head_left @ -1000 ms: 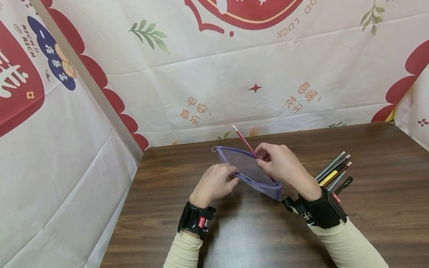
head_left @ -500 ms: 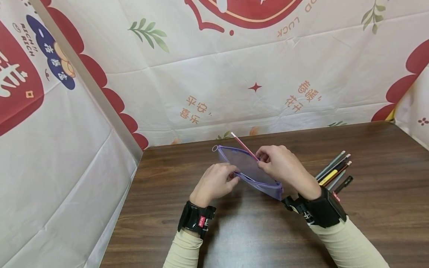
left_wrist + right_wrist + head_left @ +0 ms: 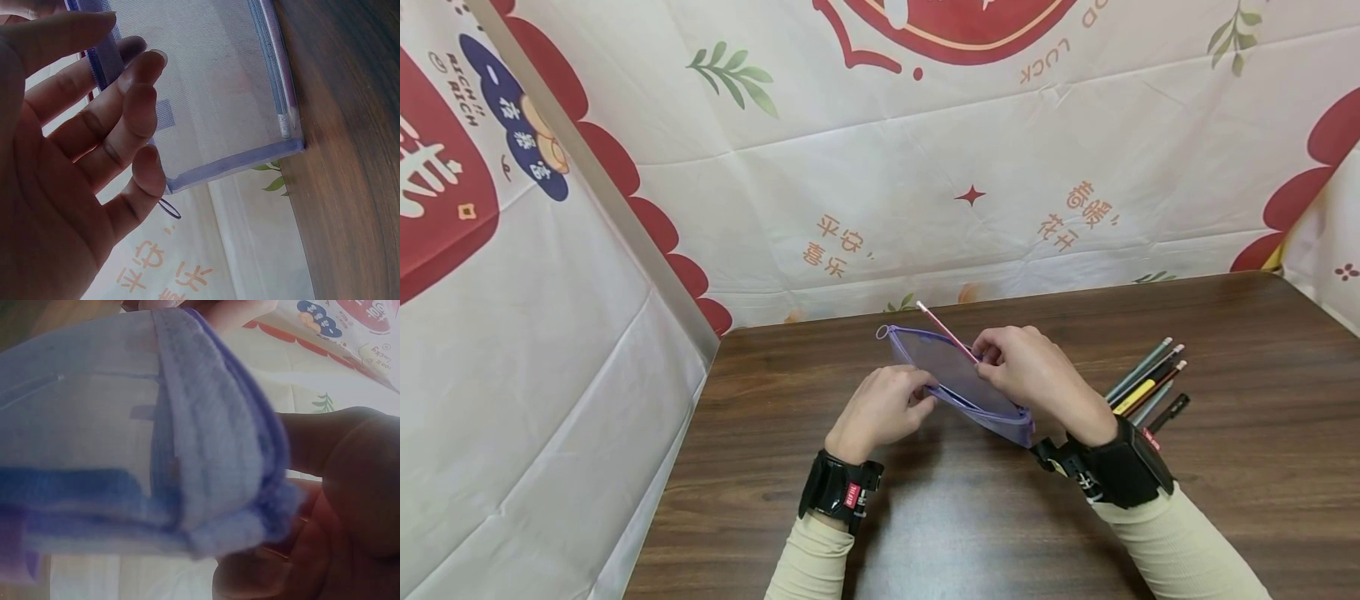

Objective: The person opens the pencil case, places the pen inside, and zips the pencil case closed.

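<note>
A purple mesh zip pencil pouch (image 3: 936, 357) stands tilted over the table with its mouth gaping. My left hand (image 3: 878, 412) pinches the near rim of the mouth; in the left wrist view its thumb and fingers fold over the zip edge. My right hand (image 3: 1030, 371) pinches a pink-red pencil (image 3: 937, 322), whose white eraser end points up to the far left and whose lower end is hidden in the pouch. Through the mesh in the left wrist view, slim pencils (image 3: 282, 81) lie along the pouch's bottom edge. The right wrist view shows the pouch (image 3: 212, 425) close and blurred.
Several pencils (image 3: 1138, 379) lie bunched on the brown wooden table (image 3: 752, 500) beyond my right wrist, which partly hides them. Beside them is a black pen (image 3: 1170, 413). A printed white cloth (image 3: 880, 167) hangs behind the table, and another covers the left side.
The pink-red pencil has slid lower into the pouch and leans further left. My right hand has dipped slightly with it. My left hand keeps its place on the rim.
</note>
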A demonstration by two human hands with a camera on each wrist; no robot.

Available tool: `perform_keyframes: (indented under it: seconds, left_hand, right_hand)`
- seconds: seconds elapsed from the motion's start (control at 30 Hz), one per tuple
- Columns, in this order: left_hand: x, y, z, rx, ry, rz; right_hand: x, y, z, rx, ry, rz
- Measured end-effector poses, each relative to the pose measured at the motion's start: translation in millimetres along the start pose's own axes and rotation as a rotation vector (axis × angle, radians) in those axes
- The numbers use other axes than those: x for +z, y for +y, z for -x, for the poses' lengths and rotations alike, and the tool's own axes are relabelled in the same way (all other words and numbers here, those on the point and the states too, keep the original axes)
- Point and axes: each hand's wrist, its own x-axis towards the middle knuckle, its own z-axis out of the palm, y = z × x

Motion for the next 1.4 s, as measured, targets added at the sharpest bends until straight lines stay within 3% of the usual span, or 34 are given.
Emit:
perform_keyframes:
  seconds: [1.4]
  left_hand:
    - [-0.4, -0.9, -0.1, 0.005, 0.007, -0.008]
  right_hand:
    - [5.7, -2.7, -0.3, -0.023, -0.081, 0.007]
